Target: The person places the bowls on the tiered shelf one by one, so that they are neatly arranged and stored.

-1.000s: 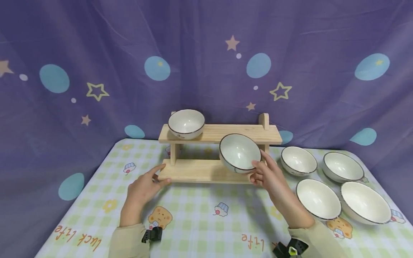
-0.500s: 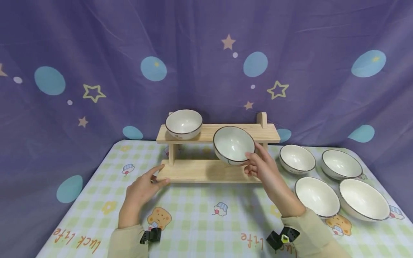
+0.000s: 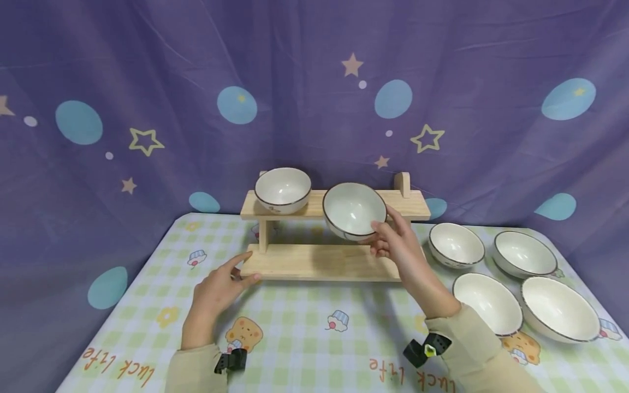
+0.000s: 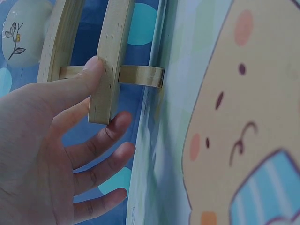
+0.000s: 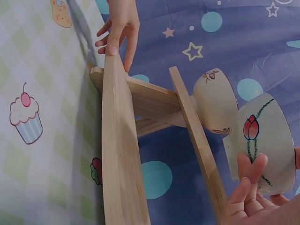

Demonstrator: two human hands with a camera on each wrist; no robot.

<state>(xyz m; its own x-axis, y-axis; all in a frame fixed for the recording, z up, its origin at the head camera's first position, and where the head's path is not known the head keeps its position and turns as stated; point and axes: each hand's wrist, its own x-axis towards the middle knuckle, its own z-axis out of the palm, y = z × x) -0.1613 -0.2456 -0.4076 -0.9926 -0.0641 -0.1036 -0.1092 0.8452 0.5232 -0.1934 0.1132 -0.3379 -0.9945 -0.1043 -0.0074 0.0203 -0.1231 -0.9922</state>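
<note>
A two-tier wooden shelf rack [image 3: 314, 262] stands at the back of the table. My left hand [image 3: 216, 295] grips the left end of its lower board, thumb and index finger on either side of the wood [image 4: 105, 93]. In my right hand [image 3: 405, 254] is a white bowl [image 3: 354, 210] with a dark rim, held by its right side. The bowl is in front of the upper board, tilted toward me; the right wrist view shows a red tulip on its outside [image 5: 262, 136]. Another white bowl [image 3: 283, 190] sits upright on the upper board's left end.
Several white bowls stand on the right of the table: a small one [image 3: 456, 245], one at the back right [image 3: 524, 254], and two in front, the left one [image 3: 487, 303] and the larger right one [image 3: 560, 310]. A purple curtain [image 3: 314, 109] hangs behind the checked tablecloth [image 3: 295, 349].
My right hand has raised the bowl up and slightly left, from before the lower board to the height of the upper one. My left hand has stayed on the rack's end.
</note>
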